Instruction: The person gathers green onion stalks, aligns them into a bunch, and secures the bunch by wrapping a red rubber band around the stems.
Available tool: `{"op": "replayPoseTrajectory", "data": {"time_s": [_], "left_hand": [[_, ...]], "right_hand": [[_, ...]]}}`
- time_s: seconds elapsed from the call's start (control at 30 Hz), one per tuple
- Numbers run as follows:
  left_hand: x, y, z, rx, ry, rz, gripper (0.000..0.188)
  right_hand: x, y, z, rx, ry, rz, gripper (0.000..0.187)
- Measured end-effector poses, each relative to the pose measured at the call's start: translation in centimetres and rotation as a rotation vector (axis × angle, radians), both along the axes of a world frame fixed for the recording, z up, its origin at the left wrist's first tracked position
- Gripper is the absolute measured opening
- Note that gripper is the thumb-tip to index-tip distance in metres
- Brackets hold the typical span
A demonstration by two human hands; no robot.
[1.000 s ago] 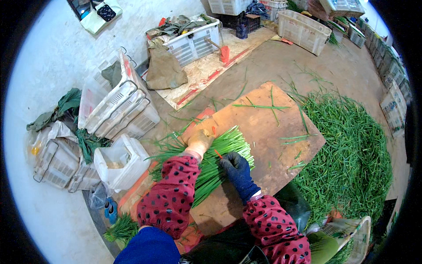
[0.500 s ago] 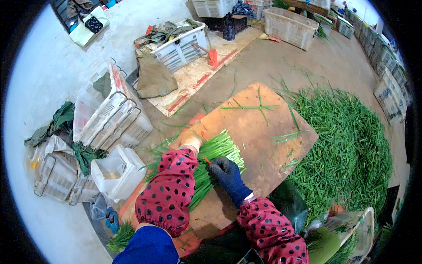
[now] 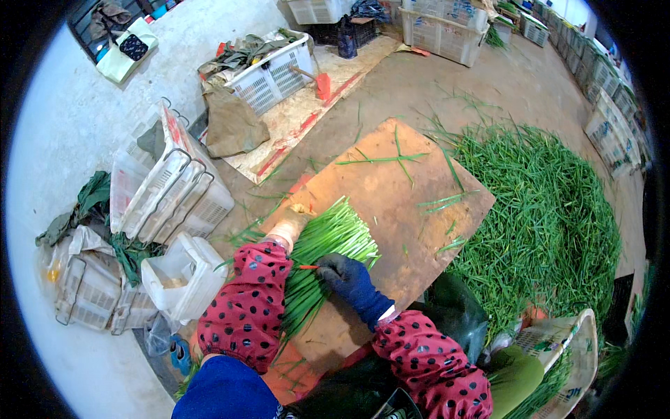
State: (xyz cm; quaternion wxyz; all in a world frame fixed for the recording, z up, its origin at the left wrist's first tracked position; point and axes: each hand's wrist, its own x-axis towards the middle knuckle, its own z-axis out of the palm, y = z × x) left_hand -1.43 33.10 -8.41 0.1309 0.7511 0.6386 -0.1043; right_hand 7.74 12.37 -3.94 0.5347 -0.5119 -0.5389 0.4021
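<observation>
A bundle of long green garlic chives (image 3: pixel 335 234) lies across the worn orange-brown board (image 3: pixel 419 188), pale stalk ends towards the far right. My left hand (image 3: pixel 293 221), in a pale yellowish glove, rests against the bundle's left side. Its fingers look curled, but what they hold is hidden. Over the bundle, my right hand (image 3: pixel 345 276) in a dark blue glove pinches a thin red tie (image 3: pixel 308 267), which sticks out to the left across the stalks. Red dotted sleeves cover both forearms.
Right of the board spreads a large heap of green chives (image 3: pixel 537 223). A white crate (image 3: pixel 576 356) stands at lower right. On the left are a white plastic tub (image 3: pixel 185 276) and stacked crates (image 3: pixel 178 188). Loose leaves (image 3: pixel 394 159) lie on the board's far part.
My left hand has shifted left and slightly away along the bundle, uncovering more stalks. The right hand with the red tie has moved slightly left. The whole view has shifted a little.
</observation>
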Motion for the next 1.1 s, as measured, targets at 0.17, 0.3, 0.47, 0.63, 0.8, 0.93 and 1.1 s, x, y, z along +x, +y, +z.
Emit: {"op": "replayPoseTrajectory", "data": {"time_s": [0.17,0.3,0.47,0.63,0.8,0.93,1.1], "left_hand": [[-3.6,1.5,-1.9,-0.159,-0.346,-0.090,0.018],[-4.8,4.7,-6.0,-0.408,-0.790,0.097,0.027],[-10.4,9.9,-8.6,-0.712,-1.100,0.309,0.039],[-4.6,1.5,-2.1,-0.721,-1.195,-0.132,0.028],[-4.8,-6.0,2.8,-0.292,-0.968,0.012,0.037],[-0.8,-11.5,4.5,-0.109,-1.009,-0.138,0.025],[3.9,-15.3,3.7,0.286,-0.958,-0.187,0.018]], "right_hand": [[0.0,0.1,-5.0,0.154,-0.061,-0.022,0.023],[-2.4,2.2,-8.0,0.154,-0.088,-0.156,0.029],[-2.8,0.7,-6.3,0.207,-0.217,-0.168,0.024],[-2.7,-0.2,-5.7,0.288,-0.300,-0.289,0.023],[-2.8,1.5,-7.1,0.343,-0.054,-0.239,0.022],[0.2,-0.8,-6.8,0.479,-0.370,-0.554,0.022],[2.7,-4.8,0.1,-0.034,0.039,-0.503,0.016]]}}
